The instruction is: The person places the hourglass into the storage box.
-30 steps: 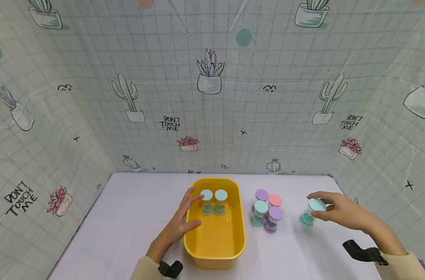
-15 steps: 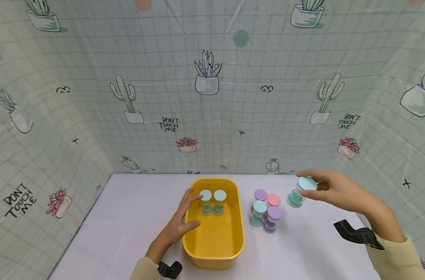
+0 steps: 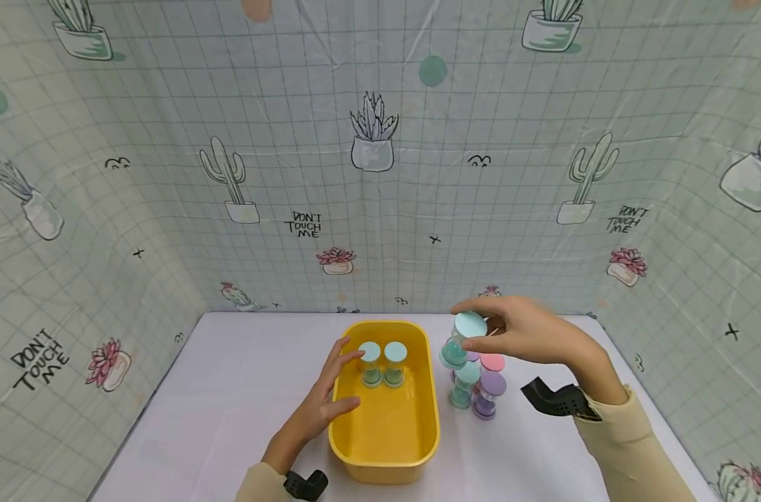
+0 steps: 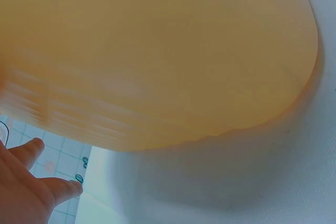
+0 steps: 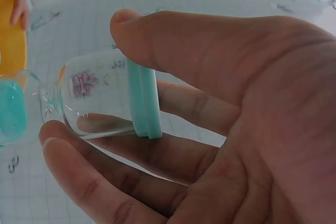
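Note:
My right hand grips a small sand timer with mint caps, in the air over the back of a cluster of timers. In the right wrist view, thumb and fingers curl round the upper glass bulb near its cap. My left hand rests at the left rim of a yellow tub, fingers spread and relaxed. Two mint sand timers, a left one and a right one, stand upright toward the tub's far end. The left wrist view mostly shows the tub's outer wall.
Right of the tub stand a mint timer, a pink-capped timer and a front purple timer. Another purple timer is mostly hidden behind them. The white table meets a cactus-print cloth at its back edge.
My right hand has lifted the mint sand timer off the table at the right and carried it left, over the cluster. The left hand and the tub have stayed put.

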`<state>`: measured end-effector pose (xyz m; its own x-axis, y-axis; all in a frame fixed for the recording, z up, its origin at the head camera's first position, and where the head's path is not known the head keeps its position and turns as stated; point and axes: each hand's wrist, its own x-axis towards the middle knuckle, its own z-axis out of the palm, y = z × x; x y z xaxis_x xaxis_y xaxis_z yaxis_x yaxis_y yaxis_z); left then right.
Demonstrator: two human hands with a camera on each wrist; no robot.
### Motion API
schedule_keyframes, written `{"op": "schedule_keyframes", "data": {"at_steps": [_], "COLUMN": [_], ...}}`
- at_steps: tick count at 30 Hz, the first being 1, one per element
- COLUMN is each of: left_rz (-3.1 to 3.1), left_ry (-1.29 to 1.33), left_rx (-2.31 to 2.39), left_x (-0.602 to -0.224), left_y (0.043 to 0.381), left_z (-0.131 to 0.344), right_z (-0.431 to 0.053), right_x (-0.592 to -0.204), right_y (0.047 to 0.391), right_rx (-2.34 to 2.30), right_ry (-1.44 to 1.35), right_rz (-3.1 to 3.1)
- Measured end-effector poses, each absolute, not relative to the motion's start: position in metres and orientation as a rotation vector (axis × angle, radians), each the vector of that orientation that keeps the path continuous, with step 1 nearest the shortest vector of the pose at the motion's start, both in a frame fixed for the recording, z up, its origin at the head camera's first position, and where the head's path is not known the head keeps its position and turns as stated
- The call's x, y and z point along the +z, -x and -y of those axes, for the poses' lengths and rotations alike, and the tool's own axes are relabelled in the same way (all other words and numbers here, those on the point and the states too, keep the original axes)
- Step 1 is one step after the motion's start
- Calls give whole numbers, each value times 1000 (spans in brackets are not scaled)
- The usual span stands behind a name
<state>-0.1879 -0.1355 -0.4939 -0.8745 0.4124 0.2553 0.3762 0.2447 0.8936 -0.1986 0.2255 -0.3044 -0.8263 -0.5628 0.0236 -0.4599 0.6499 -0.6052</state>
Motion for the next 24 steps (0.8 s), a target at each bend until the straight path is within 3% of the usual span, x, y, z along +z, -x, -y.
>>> {"op": "schedule_keyframes", "data": {"at_steps": [9, 24], "left_rz": [-2465, -2555], "left_ry": [-807, -772], "left_rx": [1743, 1586], "left_x": [-493, -487], "left_y": [188, 190], "left_z": [137, 138], "right_z": [-173, -115], "right_x": [-318, -362], "right_y": [221, 237], "right_rx": [-920, -800], "right_ry": [1033, 1067], "right_rz": [-2522, -2390]}}
